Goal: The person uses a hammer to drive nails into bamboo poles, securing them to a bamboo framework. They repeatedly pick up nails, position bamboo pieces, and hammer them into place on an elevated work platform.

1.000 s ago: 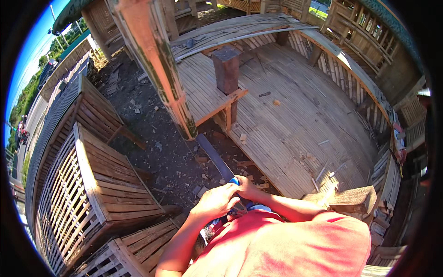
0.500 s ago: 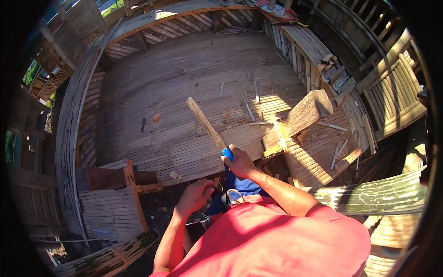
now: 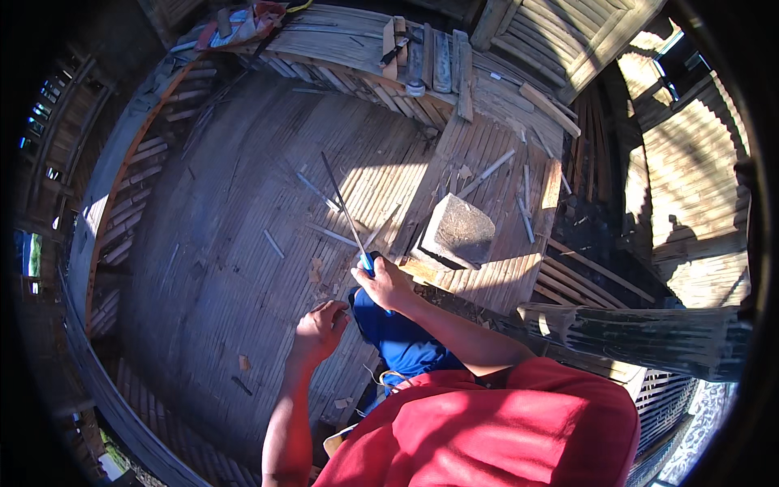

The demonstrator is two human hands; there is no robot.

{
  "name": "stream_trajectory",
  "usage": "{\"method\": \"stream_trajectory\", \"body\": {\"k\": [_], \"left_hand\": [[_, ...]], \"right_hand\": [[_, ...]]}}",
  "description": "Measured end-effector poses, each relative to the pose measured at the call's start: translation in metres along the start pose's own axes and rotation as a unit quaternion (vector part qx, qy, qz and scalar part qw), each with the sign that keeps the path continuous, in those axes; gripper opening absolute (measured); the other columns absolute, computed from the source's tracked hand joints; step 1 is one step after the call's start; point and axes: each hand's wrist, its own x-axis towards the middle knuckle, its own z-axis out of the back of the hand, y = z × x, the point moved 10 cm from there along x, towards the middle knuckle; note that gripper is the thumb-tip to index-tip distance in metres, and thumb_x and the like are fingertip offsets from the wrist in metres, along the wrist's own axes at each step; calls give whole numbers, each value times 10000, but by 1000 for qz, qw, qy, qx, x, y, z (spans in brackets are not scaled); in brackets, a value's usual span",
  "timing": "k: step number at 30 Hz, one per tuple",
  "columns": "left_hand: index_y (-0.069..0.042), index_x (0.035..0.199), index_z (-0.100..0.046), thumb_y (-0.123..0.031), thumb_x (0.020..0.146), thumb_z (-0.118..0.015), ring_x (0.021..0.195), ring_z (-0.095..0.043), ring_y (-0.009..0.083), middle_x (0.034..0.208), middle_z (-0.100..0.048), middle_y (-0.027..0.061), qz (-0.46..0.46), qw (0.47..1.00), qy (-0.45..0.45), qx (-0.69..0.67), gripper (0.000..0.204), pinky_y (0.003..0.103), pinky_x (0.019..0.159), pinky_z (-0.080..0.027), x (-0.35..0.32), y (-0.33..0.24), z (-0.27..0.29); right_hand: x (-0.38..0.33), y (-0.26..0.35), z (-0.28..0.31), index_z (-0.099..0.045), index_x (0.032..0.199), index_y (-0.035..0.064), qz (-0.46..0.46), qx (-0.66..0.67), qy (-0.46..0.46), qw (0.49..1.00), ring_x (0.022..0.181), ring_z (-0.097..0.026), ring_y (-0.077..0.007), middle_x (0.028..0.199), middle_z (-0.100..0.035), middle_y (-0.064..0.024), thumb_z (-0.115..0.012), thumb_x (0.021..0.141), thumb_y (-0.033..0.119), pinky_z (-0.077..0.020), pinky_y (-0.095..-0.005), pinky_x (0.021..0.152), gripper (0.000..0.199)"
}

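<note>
My right hand [image 3: 388, 286] is wrapped around the blue handle of a machete [image 3: 342, 199]. Its long, thin blade points up and away to the left, seen nearly edge-on. My left hand [image 3: 321, 331] hovers lower and to the left, near my knee, its fingers loosely curled, the thumb apart and nothing visible in it. To the right of the machete, a chunky wooden block [image 3: 460, 231] stands on a raised slatted platform [image 3: 495, 280], lit on its top.
Thin sticks [image 3: 487, 173] and wood chips are scattered over the platform and the slatted floor [image 3: 219, 211]. Planks [image 3: 442, 61] lie on the bench at the back. A thick bamboo pole [image 3: 641, 337] runs close by my right elbow. A red-and-white bag [image 3: 251, 24] rests far left.
My view and body have turned to the right, toward the wooden block. The machete has rotated from showing its broad side to nearly edge-on. My left hand has risen slightly.
</note>
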Motion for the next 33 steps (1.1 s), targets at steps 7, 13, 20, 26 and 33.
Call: {"method": "stream_trajectory", "body": {"k": [7, 13, 20, 26, 33], "left_hand": [[-27, 1144, -667, -148, 922, -663, 980, -720, 325, 1048, -722, 176, -54, 990, 131, 14, 253, 410, 849, -563, 100, -84, 35], [-41, 1162, -661, -165, 923, -648, 1029, -689, 350, 1140, -669, 202, -85, 964, 248, 31, 269, 437, 860, -554, 161, -149, 31], [-1, 1215, -625, -159, 962, -627, 960, -709, 250, 1168, -653, 187, -118, 930, 345, 49, 298, 362, 809, -585, 285, -153, 25], [-37, 1219, -640, -259, 961, -628, 875, -715, 270, 948, -715, 175, -176, 855, 475, 109, 340, 359, 772, -547, 387, -179, 6], [-25, 1175, -661, -240, 943, -637, 981, -703, 358, 1042, -717, 217, -136, 813, 540, 172, 318, 407, 856, -540, 487, -217, -18]], "right_hand": [[29, 29, 109, -579, 1130, -8, -142, 160, -121, 969, 861, -695, -384, 909, -685, -214, -700, 932, 358, -532, -442, 739, 433], [39, -3, 189, -586, 1024, -25, -210, 264, -182, 924, 821, -698, -420, 839, -690, -232, -669, 954, 401, -522, -495, 723, 440], [47, -36, 224, -586, 1030, -19, -317, 215, -252, 889, 845, -669, -388, 896, -663, -218, -677, 934, 360, -491, -482, 766, 401], [77, -25, 245, -575, 1043, -25, -434, 183, -300, 829, 840, -659, -468, 887, -651, -289, -674, 902, 315, -503, -523, 747, 381], [113, -52, 287, -608, 1025, -10, -405, 188, -475, 758, 829, -676, -461, 844, -675, -277, -711, 832, 274, -511, -528, 724, 358]]}}
